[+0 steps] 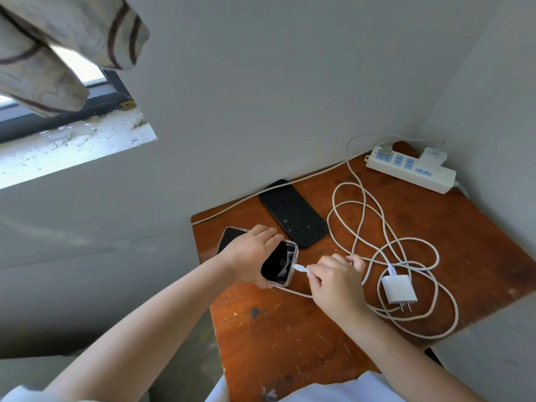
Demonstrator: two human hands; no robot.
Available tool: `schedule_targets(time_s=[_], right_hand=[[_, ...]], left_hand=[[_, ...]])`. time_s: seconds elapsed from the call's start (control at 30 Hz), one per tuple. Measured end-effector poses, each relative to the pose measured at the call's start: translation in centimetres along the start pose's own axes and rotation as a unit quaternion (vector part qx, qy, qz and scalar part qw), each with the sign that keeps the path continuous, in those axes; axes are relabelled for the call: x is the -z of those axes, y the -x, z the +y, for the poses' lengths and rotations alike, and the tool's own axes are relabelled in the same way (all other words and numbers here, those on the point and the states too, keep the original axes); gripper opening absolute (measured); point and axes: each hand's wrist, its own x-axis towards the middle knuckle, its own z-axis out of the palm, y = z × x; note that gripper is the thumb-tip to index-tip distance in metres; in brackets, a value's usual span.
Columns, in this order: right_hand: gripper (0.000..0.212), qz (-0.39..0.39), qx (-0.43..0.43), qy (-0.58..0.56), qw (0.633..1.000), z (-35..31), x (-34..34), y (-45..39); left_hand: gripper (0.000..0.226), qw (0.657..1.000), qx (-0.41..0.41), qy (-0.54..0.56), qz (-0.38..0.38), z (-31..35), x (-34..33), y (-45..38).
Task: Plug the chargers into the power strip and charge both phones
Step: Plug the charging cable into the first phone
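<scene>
Phone point(280, 264) held at bench point(290, 329) edge, my left hand point(249, 253) clamped round it; right fingers point(314, 275) pinch connector point(300, 268) at its port. Second phone point(293, 217) uncabled; loose charger point(398, 290) needs plugging into strip point(412, 171) next.

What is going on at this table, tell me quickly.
A person is charging phones. The left hand steadies a clear-cased phone while the right hand pushes a white cable plug into it. One white charger lies unplugged; another sits in the power strip. A black phone waits.
</scene>
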Motion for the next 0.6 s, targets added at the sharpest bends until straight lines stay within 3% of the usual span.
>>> schedule_targets(time_s=[0.47,0.6], right_hand=[[0.021,0.003,0.035,-0.004,0.999,0.32,0.52,0.23],[0.021,0.012,0.010,0.001,1.000,0.05,0.27,0.76]], left_hand=[[0.089,1.000,-0.010,0.005,0.012,0.21,-0.21,0.38],[0.090,1.000,-0.014,0.003,0.012,0.33,-0.17,0.30]])
